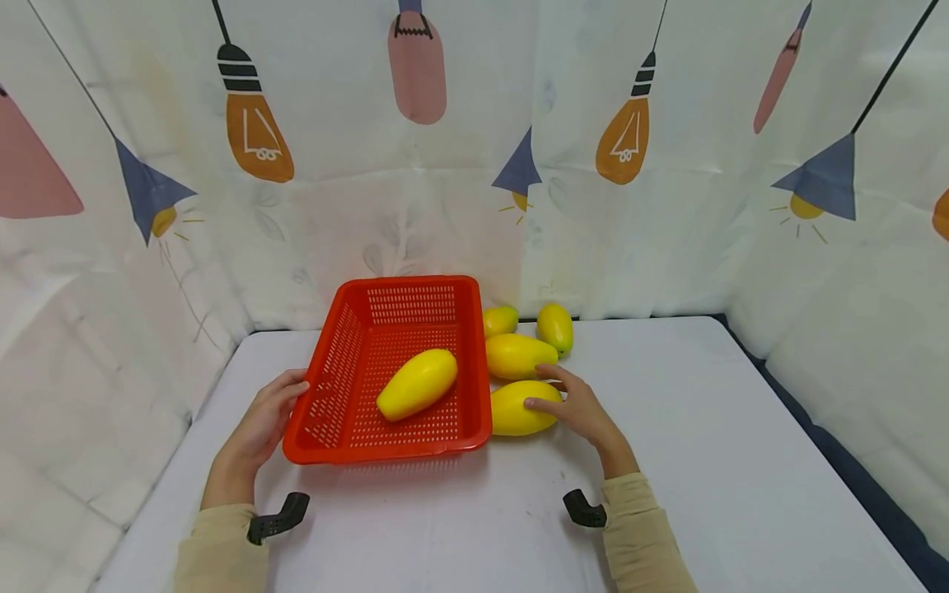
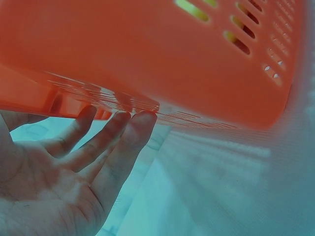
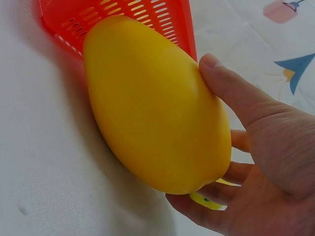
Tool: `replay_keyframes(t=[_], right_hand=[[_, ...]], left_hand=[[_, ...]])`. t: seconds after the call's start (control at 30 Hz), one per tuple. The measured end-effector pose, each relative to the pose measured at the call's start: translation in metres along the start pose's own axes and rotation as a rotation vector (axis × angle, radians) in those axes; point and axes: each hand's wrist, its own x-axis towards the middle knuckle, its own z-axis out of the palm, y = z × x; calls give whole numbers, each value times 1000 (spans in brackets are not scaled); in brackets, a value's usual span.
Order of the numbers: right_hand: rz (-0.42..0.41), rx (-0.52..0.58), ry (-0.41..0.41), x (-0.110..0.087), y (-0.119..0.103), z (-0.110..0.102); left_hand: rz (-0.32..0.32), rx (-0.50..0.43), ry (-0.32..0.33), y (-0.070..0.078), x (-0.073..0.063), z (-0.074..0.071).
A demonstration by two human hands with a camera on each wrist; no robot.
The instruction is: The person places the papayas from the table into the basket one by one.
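Note:
A red slotted plastic basket (image 1: pixel 393 451) stands on the table's left half with one yellow mango (image 1: pixel 418 385) lying in it. My left hand (image 1: pixel 269 420) grips the basket's left side. In the left wrist view its fingers (image 2: pixel 133 132) touch the slotted wall from outside, while the thumb is mostly hidden behind the rim. Just right of the basket, my right hand (image 1: pixel 578 403) holds the nearest yellow mango (image 3: pixel 152 108). Its thumb lies against one side, and the other fingers curl around the far end, partly hidden.
Behind the held mango lie another large yellow mango (image 1: pixel 519 356) and two smaller yellow fruits, one at the back (image 1: pixel 500 320) and one further right (image 1: pixel 554 328). A white cloth covers the table (image 1: pixel 712 461). A patterned curtain (image 1: pixel 460 206) hangs behind it.

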Motion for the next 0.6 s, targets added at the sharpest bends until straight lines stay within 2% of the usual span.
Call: replay_keyframes(t=[0.6], right_hand=[[-29, -48, -107, 0, 5, -4]], left_hand=[[2, 2, -2, 0, 0, 0]])
